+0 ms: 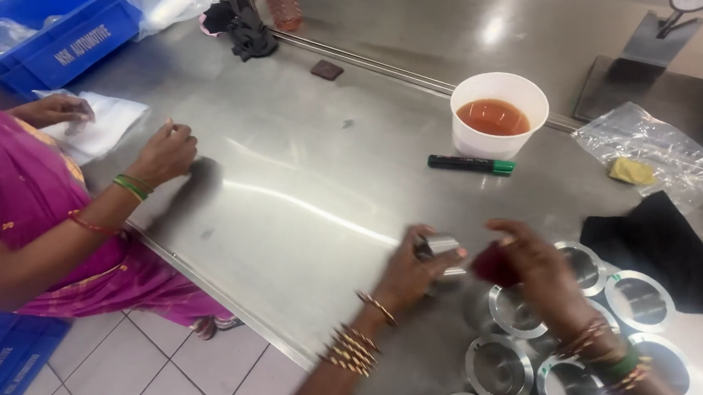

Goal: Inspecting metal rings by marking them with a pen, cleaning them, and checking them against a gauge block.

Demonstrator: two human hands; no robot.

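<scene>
- The small metal cylinder (439, 249) sits in the person's left hand (414, 269), held above the steel table (303, 186) just left of the cluster of parts; the fingers are wrapped round it from below and behind, grasping it.
- Its long axis seems to run roughly 9-to-3 o'clock, the free end pointing to 3 o'clock, though motion blur makes that uncertain.
- The right hand (532, 264) lies at 3 o'clock from the cylinder, just beside it, fingers clenched on a dark red wad, probably a cloth (493, 265), whose face is turned toward the cylinder's free end.
- The left hand is the nearer one, being the holder; the right meets it across a narrow gap.
- At 5 o'clock from both hands stand round metal cups (499, 369) with bright rims, set close together.
- At 12 o'clock lie a green-capped marker (471, 164) and a white cup of reddish-brown liquid (497, 115).
- At 9 o'clock, well apart, a co-worker's hand (165, 153) rests on the table.
</scene>
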